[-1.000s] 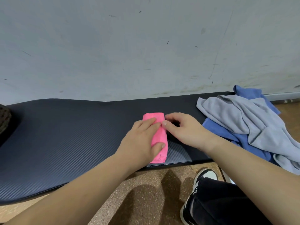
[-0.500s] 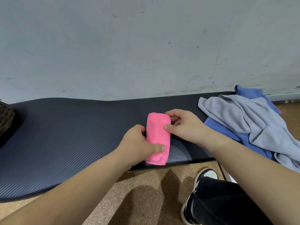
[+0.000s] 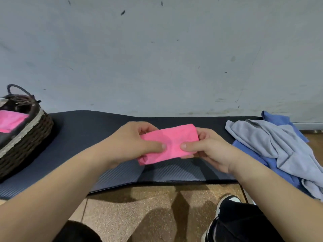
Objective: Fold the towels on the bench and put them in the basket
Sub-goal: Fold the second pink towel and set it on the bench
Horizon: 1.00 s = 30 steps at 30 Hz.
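Note:
A folded pink towel (image 3: 172, 142) hangs just above the dark padded bench (image 3: 83, 130), lying crosswise. My left hand (image 3: 132, 142) grips its left end, thumb on top. My right hand (image 3: 208, 151) grips its right end the same way. At the far left of the bench stands a dark woven basket (image 3: 26, 135) with a pink towel (image 3: 10, 119) inside it. A crumpled grey towel (image 3: 272, 142) lies over a blue towel (image 3: 251, 152) at the bench's right end, spilling over the front edge.
A grey wall (image 3: 157, 58) rises directly behind the bench. Brown floor (image 3: 139, 215) lies in front, with my black trouser leg and a black-and-white shoe (image 3: 227, 201) at the lower right.
Both hands have lifted the folded pink towel off the bench and turned it from lengthwise to crosswise. The view has swung left, bringing the basket into sight.

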### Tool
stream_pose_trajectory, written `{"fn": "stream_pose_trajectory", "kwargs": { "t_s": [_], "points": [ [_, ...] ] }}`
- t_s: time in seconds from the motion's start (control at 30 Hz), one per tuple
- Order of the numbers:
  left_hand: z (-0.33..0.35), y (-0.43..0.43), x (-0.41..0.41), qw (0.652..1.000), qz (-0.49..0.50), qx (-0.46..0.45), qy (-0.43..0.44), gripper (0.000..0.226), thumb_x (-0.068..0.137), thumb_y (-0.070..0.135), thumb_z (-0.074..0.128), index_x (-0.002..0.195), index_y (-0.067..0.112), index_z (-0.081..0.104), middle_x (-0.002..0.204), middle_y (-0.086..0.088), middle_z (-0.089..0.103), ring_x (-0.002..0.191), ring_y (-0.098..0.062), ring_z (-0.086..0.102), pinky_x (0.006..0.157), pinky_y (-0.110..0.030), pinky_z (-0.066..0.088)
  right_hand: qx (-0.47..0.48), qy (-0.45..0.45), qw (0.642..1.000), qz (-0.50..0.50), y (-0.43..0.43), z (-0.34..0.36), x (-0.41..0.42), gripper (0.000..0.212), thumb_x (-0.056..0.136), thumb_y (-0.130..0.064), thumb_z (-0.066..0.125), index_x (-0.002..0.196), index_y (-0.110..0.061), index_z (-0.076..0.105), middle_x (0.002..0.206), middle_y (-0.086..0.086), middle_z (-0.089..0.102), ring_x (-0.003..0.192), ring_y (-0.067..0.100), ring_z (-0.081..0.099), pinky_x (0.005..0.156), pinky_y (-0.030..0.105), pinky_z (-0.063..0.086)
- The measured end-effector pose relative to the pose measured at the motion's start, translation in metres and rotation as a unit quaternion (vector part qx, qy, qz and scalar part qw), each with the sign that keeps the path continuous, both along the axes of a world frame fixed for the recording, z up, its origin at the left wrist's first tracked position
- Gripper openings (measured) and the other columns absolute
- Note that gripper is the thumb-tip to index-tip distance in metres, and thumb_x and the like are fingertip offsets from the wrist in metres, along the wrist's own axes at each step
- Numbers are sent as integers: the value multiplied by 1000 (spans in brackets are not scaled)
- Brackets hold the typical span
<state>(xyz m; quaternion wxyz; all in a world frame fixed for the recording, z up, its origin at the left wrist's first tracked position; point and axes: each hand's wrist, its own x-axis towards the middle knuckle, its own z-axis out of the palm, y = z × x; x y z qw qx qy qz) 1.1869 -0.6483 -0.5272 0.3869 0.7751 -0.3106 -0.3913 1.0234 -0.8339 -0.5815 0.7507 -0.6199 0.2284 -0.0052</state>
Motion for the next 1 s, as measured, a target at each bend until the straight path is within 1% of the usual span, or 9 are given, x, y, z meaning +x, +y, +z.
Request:
{"fn": "stream_pose_trajectory", "kwargs": {
  "t_s": [0.1,0.2,0.33,0.47,0.57,0.7,0.8,0.9,1.0],
  "points": [
    [5,43,22,999,32,28,-1,39,76,34,91,107,19,73,98,-4,79,87,-19,77,71,-29,64,29,25,998,-53,35,7,24,32,88,2,71,119,-7,72,113,12,77,107,29,73,89,41,59],
    [7,94,42,995,76,24,54,42,77,30,90,113,17,73,102,-2,80,93,-15,77,81,-29,63,64,46,994,-76,75,16,52,30,91,0,70,121,-6,70,111,12,78,103,29,75,89,43,60],
    [11,150,66,975,197,-50,90,34,83,16,85,112,8,71,107,-11,78,102,-24,76,94,-43,62,59,71,995,-43,129,28,96,30,94,-11,71,123,-10,66,106,13,79,102,31,75,88,44,61],
    [19,193,96,937,298,-143,117,29,88,17,79,115,11,70,114,-14,75,103,-24,75,91,-41,62,15,100,995,20,178,40,144,31,93,-28,74,121,-14,67,99,7,78,94,26,76,82,41,63],
    [31,220,125,920,350,-166,52,27,87,16,78,114,18,73,112,-11,76,100,-25,76,89,-42,63,-47,118,992,27,210,47,181,36,95,-38,71,122,-15,66,106,8,73,91,22,74,78,39,65],
    [55,258,182,880,434,-167,-93,30,84,19,79,113,22,71,105,-5,75,95,-24,76,84,-52,64,-82,107,991,9,248,64,230,39,99,-44,63,128,-18,60,113,5,69,97,20,73,84,41,63],
    [59,282,221,879,418,-112,-200,41,86,20,79,124,24,66,108,3,71,99,-19,71,87,-38,61,-72,86,994,10,275,78,265,39,101,-43,58,131,-20,57,114,5,68,99,21,72,86,41,63],
    [36,297,244,894,393,-43,-213,48,90,19,77,135,17,61,119,-3,68,103,-21,67,80,-29,56,-84,76,993,30,298,81,289,35,100,-43,57,127,-21,59,114,3,68,100,19,72,88,42,62],
    [10,302,266,889,413,-31,-193,45,93,20,74,136,14,60,118,-7,65,103,-24,65,85,-33,57,-95,77,991,46,310,76,300,20,100,-42,57,109,-25,62,115,4,67,102,19,70,90,43,61]
  ]
}}
